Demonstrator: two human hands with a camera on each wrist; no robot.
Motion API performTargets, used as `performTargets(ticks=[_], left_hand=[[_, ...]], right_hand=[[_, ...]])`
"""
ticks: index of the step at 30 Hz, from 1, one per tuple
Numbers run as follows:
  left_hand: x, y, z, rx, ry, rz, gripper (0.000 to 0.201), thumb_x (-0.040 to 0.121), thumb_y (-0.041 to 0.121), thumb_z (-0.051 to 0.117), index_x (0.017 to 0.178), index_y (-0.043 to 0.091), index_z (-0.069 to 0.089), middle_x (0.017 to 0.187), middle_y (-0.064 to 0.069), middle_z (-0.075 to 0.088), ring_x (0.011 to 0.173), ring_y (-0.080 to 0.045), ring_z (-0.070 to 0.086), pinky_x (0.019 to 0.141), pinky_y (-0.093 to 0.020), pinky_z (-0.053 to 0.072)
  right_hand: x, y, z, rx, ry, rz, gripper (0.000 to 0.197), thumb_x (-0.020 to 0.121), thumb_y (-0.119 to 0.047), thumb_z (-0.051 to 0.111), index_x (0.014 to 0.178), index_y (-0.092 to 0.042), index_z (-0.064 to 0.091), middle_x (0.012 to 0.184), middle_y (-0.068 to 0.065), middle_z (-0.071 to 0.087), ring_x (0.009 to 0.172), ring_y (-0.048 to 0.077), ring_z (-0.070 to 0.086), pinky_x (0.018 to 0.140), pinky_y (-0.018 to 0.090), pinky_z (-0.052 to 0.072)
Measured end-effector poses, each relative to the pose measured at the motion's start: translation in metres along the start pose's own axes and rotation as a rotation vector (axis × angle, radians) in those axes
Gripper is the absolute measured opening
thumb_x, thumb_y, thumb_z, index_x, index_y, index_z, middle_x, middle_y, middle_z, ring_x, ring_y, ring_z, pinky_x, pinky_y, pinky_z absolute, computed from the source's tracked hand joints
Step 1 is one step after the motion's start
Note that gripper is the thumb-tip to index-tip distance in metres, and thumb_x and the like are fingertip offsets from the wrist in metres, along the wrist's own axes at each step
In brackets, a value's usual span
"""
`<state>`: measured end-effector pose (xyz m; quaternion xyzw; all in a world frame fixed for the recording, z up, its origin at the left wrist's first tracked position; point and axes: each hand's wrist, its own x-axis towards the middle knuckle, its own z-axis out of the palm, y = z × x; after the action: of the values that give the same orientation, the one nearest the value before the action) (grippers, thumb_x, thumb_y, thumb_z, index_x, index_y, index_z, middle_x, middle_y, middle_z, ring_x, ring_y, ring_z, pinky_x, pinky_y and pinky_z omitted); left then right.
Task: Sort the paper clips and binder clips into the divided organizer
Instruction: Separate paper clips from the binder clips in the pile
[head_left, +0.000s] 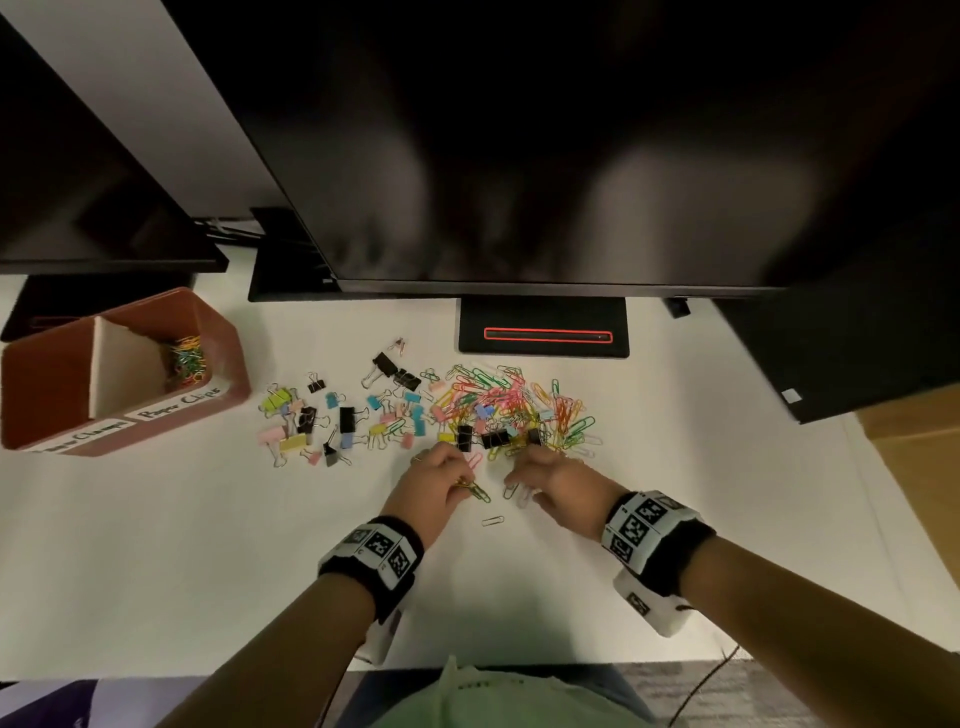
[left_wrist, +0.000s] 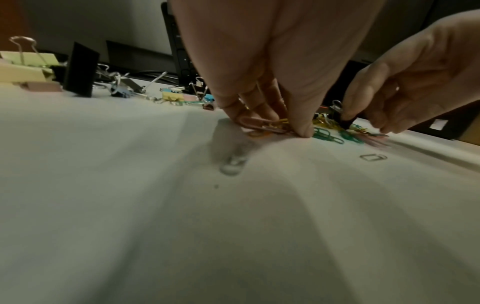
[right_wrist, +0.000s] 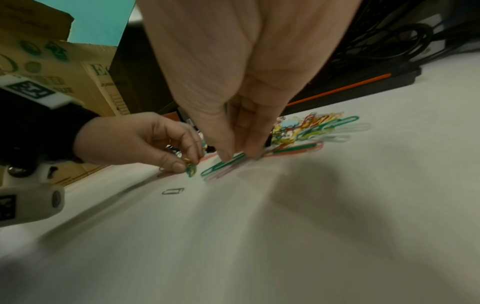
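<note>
A red-brown divided organizer (head_left: 228, 353) stands at the far left, with coloured paper clips (head_left: 188, 357) in its right compartment. Loose binder clips (head_left: 322, 421) lie mid-table, and a heap of paper clips (head_left: 519, 405) lies to their right. My left hand (head_left: 465, 480) pinches a small bunch of gold and green paper clips (head_left: 477, 489) just above the table, seen close in the left wrist view (left_wrist: 270, 125). My right hand (head_left: 519, 480) is beside it, thumb and finger pinching the end of a green paper clip (right_wrist: 223, 165) that lies on the table. A lone silver clip (head_left: 492, 520) lies between the wrists.
A large monitor overhangs the back of the white table (head_left: 156, 545), its black stand base (head_left: 543, 335) right behind the clip heap. A second dark screen stands at the back left. Black binder clips (head_left: 478, 439) lie just beyond my fingers. The table's front edge runs near my body.
</note>
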<state>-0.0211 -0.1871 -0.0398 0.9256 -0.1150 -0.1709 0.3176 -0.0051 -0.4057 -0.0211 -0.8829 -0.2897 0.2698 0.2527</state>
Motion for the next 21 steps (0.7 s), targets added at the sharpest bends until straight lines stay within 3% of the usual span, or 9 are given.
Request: performTargets(ticks=[2, 5, 8, 11, 15, 18, 21], left_hand=[[0.001, -0.002, -0.004, -0.024, 0.009, -0.023, 0.015, 0.081, 0.013, 0.067, 0.096, 0.011, 0.065, 0.105, 0.000, 0.055, 0.092, -0.010, 0.050, 0.088, -0.028, 0.047], [-0.001, -0.004, -0.011, -0.029, -0.044, -0.051, 0.034, 0.079, 0.020, 0.071, 0.110, 0.015, 0.059, 0.107, 0.006, 0.050, 0.094, -0.007, 0.046, 0.086, -0.021, 0.042], [-0.005, -0.008, -0.016, -0.026, -0.082, -0.075, 0.046, 0.077, 0.017, 0.072, 0.119, 0.016, 0.054, 0.113, 0.004, 0.049, 0.101, -0.010, 0.046, 0.090, -0.022, 0.039], [-0.005, -0.011, -0.017, -0.013, -0.062, -0.096, 0.041, 0.079, 0.010, 0.069, 0.118, 0.012, 0.057, 0.113, -0.001, 0.053, 0.102, -0.016, 0.051, 0.090, -0.024, 0.042], [0.000, -0.011, -0.017, -0.047, -0.038, -0.141, 0.025, 0.080, 0.003, 0.066, 0.105, 0.008, 0.064, 0.101, -0.006, 0.060, 0.098, -0.022, 0.056, 0.099, -0.037, 0.044], [0.003, -0.011, -0.019, -0.042, -0.050, -0.157, 0.021, 0.081, 0.003, 0.065, 0.101, 0.008, 0.065, 0.092, -0.002, 0.058, 0.091, -0.018, 0.057, 0.103, -0.036, 0.041], [0.006, -0.009, -0.022, -0.040, -0.063, -0.154, 0.021, 0.082, 0.005, 0.064, 0.102, 0.009, 0.065, 0.089, 0.003, 0.052, 0.085, -0.012, 0.052, 0.096, -0.031, 0.045]], right_hand=[[-0.006, 0.008, -0.008, -0.023, 0.059, 0.001, 0.042, 0.082, 0.006, 0.056, 0.120, -0.011, 0.060, 0.120, 0.009, 0.055, 0.106, 0.026, 0.057, 0.095, 0.032, 0.047], [-0.017, 0.024, -0.018, -0.084, 0.120, 0.057, 0.037, 0.077, -0.002, 0.066, 0.112, -0.015, 0.064, 0.112, 0.005, 0.059, 0.101, 0.025, 0.058, 0.090, 0.038, 0.050], [-0.023, 0.032, -0.020, -0.113, 0.089, 0.118, 0.039, 0.078, -0.012, 0.069, 0.115, -0.020, 0.061, 0.117, 0.002, 0.056, 0.105, 0.024, 0.054, 0.091, 0.037, 0.048], [-0.022, 0.029, -0.016, -0.082, 0.026, 0.170, 0.043, 0.083, -0.012, 0.065, 0.124, -0.018, 0.056, 0.126, 0.003, 0.049, 0.111, 0.023, 0.051, 0.095, 0.032, 0.046], [-0.013, 0.015, -0.005, -0.021, -0.013, 0.073, 0.041, 0.084, -0.005, 0.060, 0.124, -0.014, 0.056, 0.123, 0.007, 0.052, 0.109, 0.026, 0.055, 0.096, 0.035, 0.047], [-0.005, 0.004, 0.000, -0.011, -0.053, 0.023, 0.042, 0.086, 0.000, 0.055, 0.127, -0.011, 0.054, 0.130, 0.009, 0.049, 0.116, 0.027, 0.052, 0.100, 0.032, 0.042], [0.004, -0.001, 0.003, -0.009, -0.042, -0.017, 0.044, 0.085, 0.006, 0.051, 0.127, -0.008, 0.054, 0.128, 0.013, 0.051, 0.117, 0.031, 0.052, 0.100, 0.035, 0.044]])
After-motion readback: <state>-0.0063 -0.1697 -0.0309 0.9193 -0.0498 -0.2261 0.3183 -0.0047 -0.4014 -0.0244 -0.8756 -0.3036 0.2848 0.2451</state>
